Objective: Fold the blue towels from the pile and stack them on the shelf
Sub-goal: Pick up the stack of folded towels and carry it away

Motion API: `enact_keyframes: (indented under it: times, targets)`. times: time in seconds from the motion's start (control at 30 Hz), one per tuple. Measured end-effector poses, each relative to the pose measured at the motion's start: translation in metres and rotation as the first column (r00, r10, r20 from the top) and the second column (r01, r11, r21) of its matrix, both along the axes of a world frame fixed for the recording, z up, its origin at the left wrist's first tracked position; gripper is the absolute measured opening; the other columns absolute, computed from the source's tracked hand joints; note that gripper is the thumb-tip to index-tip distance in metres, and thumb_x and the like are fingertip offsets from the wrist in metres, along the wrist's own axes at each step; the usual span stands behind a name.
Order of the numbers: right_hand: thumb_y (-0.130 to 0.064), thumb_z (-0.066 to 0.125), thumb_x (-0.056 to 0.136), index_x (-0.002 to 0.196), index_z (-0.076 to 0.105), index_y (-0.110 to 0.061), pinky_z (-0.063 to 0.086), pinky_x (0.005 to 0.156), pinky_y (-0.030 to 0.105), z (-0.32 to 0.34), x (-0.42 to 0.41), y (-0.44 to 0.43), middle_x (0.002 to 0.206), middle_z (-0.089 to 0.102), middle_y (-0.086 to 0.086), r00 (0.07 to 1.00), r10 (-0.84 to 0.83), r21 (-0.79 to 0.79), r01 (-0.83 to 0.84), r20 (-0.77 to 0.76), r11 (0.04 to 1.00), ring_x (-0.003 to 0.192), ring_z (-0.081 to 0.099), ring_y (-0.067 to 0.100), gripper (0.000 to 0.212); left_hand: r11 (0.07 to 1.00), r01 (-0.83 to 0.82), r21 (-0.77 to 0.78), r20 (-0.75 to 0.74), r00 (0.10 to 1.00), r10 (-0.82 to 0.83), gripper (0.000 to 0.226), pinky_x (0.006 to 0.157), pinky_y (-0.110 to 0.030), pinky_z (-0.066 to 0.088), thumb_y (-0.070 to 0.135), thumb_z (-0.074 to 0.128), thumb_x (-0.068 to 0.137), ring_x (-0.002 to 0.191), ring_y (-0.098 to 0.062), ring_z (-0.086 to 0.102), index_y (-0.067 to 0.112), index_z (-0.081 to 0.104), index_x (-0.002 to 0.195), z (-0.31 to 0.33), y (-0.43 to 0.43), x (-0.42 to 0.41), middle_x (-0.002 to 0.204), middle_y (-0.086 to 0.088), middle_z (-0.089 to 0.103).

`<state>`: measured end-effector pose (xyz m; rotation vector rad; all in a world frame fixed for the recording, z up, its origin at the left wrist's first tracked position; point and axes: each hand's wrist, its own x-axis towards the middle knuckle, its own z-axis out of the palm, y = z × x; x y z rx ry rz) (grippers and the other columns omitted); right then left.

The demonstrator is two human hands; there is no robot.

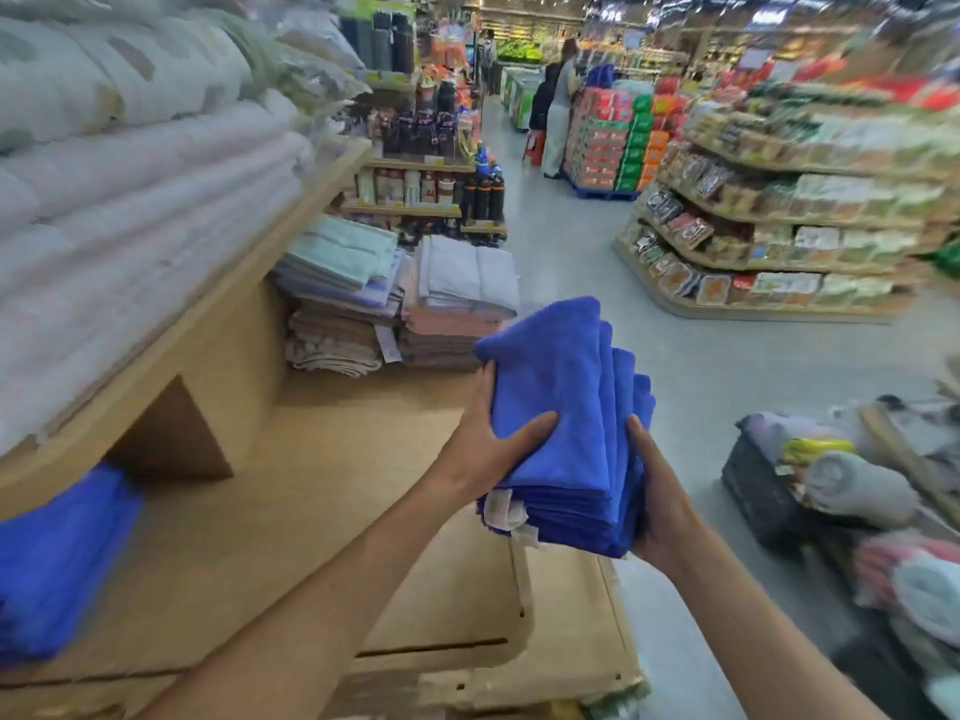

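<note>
Between left hand [491, 439] and right hand [657, 491], folded blue towels [566, 407].

Left of the grip, the cardboard-lined shelf [322, 485] lies open; folded towel stacks [358, 309] close its far end; an upper shelf [208, 317] overhangs.

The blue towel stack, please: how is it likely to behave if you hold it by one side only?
Probably floppy: the stack is soft cloth, dented under the thumb of the left hand. Its layers sit staggered, so they may slide apart; the right hand braces the other side.
</note>
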<state>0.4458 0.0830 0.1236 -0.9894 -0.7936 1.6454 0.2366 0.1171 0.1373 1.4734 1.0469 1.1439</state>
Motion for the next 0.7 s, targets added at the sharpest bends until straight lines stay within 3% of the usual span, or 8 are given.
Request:
enact_keyframes:
  times: [0.13,0.37,0.5,0.63,0.7]
  targets:
    - [-0.062,0.063,0.094,0.140,0.061,-0.030,0.054,0.099,0.038,0.004,0.116,-0.033,0.147,0.059,0.005,0.994,-0.102,0.007,0.102,-0.030,0.995,0.136,0.055,0.024,0.056,0.993,0.115,-0.012,0.003,0.993,-0.115,0.087,0.081,-0.002,0.047,0.071,0.076,0.074,0.116,0.015,0.057,0.075,0.018,0.138,0.005,-0.013,0.119,0.127,0.048,0.051]
    - [-0.063,0.073,0.086,0.132,0.068,-0.032,0.059,0.092,0.039,-0.042,0.283,-0.092,0.142,0.063,0.006,0.974,-0.214,-0.169,0.200,-0.069,0.965,0.129,0.061,0.026,0.056,0.967,0.241,-0.088,-0.023,0.970,-0.244,0.084,0.088,-0.002,0.045,0.061,0.076,0.082,0.124,0.016,0.051,0.070,0.019,0.143,-0.034,-0.051,0.293,0.137,0.045,0.046]
    - [-0.065,0.073,0.083,0.130,0.069,-0.031,0.059,0.091,0.035,-0.084,0.334,-0.114,0.140,0.064,0.007,0.973,-0.226,-0.296,0.203,-0.045,0.933,0.128,0.062,0.024,0.058,0.950,0.255,-0.181,-0.046,0.962,-0.268,0.085,0.091,0.000,0.041,0.053,0.076,0.086,0.128,0.013,0.049,0.063,0.019,0.148,-0.078,-0.068,0.346,0.142,0.040,0.045]
    - [-0.067,0.071,0.083,0.133,0.067,-0.030,0.053,0.100,0.041,-0.115,0.364,-0.111,0.141,0.064,0.008,0.985,-0.173,-0.381,0.154,-0.015,0.912,0.130,0.061,0.027,0.062,0.942,0.216,-0.256,-0.050,0.970,-0.236,0.087,0.095,-0.009,0.046,0.057,0.077,0.083,0.133,0.009,0.047,0.060,0.020,0.150,-0.117,-0.064,0.377,0.146,0.036,0.043]
    - [-0.067,0.071,0.084,0.132,0.067,-0.031,0.056,0.097,0.038,-0.125,0.377,-0.101,0.141,0.064,0.008,0.986,-0.166,-0.413,0.149,-0.006,0.899,0.130,0.061,0.026,0.061,0.941,0.192,-0.278,-0.055,0.975,-0.215,0.090,0.096,-0.011,0.046,0.060,0.077,0.082,0.135,0.009,0.045,0.058,0.019,0.151,-0.133,-0.055,0.390,0.149,0.036,0.041]
